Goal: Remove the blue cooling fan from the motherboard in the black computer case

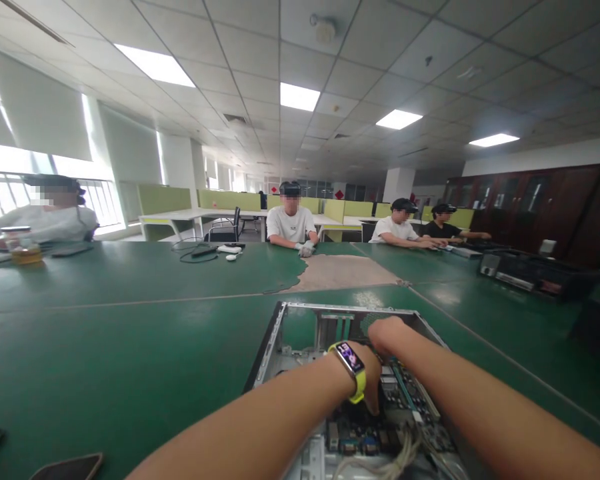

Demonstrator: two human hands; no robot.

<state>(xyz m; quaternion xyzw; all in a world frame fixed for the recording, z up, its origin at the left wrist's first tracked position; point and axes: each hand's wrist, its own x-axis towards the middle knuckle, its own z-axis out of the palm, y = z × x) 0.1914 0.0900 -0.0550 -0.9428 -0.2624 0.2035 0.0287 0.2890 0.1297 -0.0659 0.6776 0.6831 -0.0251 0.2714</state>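
Observation:
An open desktop computer case (313, 309) lies on its side before me, its circuit boards and cables exposed. My left hand (370, 373), with a smartwatch (350, 360) on a lime-yellow strap at its wrist, reaches down over the motherboard (395, 400). One of its digits points downward beside a dark part; the other fingers are largely hidden. Just beyond it, near the case's far right, my right hand (387, 333) is bent down with its fingers curled in. Whatever it grips is out of sight. Pale bundled wires (405, 450) run along the near end of the case.
The case rests on a green table (130, 360) with a torn bare patch (350, 272). A phone-like dark object (67, 467) lies at the near left. Farther off are a jar (23, 247), cables (197, 252) and a black computer unit (535, 273). Several people sit around the table.

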